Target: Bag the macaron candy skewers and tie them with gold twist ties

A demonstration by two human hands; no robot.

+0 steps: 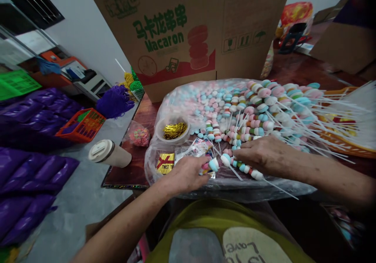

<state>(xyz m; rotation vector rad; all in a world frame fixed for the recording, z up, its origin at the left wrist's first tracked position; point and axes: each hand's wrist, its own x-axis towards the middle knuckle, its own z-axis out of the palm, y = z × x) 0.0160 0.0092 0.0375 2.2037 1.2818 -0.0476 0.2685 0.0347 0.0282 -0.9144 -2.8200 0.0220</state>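
My left hand is closed around a short skewer of pink and blue marshmallows, which pokes out past the fingers. Close by on the right, my right hand reaches down with bent fingers closed on a marshmallow skewer; its fingertips are partly hidden. Another skewer with a white stick lies under that hand. Small printed clear wrappers lie beyond my left hand, beside a gold packet marked "TWIST TIE". A white bowl holds gold twist ties.
Loose marshmallows and many finished skewers cover a clear plastic sheet. A tall Macaron carton stands behind. An orange basket with white sticks is at right, a lidded cup at the left table edge.
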